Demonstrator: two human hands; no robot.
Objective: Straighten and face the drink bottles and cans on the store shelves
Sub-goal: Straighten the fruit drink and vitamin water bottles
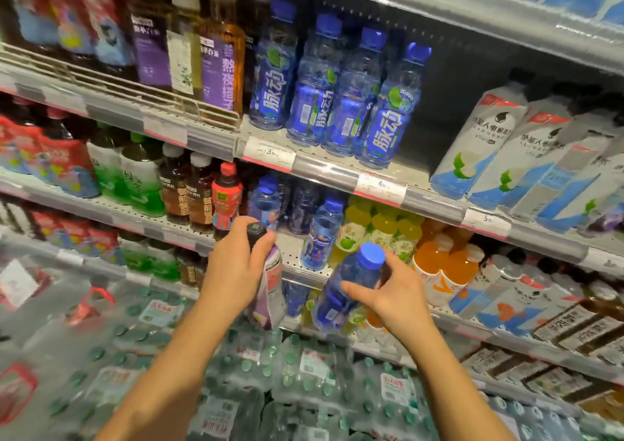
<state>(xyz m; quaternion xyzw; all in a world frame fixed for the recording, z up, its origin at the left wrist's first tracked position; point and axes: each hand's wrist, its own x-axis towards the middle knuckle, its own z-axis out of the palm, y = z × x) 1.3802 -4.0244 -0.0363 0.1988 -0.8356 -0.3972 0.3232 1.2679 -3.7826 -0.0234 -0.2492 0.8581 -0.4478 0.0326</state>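
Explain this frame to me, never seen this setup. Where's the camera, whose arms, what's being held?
There is no robot here. One wide-angle camera worn on a person's head looks forward and down, so the two bare arms are the wearer's own. The scene is store shelves of drinks. The left hand grips a black-capped bottle with a purple label near its neck. The right hand holds a blue-capped blue bottle, tilted, in front of the middle shelf. Above stands a row of blue bottles; orange bottles sit to the right, and shrink-wrapped water packs lie below.

two hands [233,265], four blue bottles [388,109]
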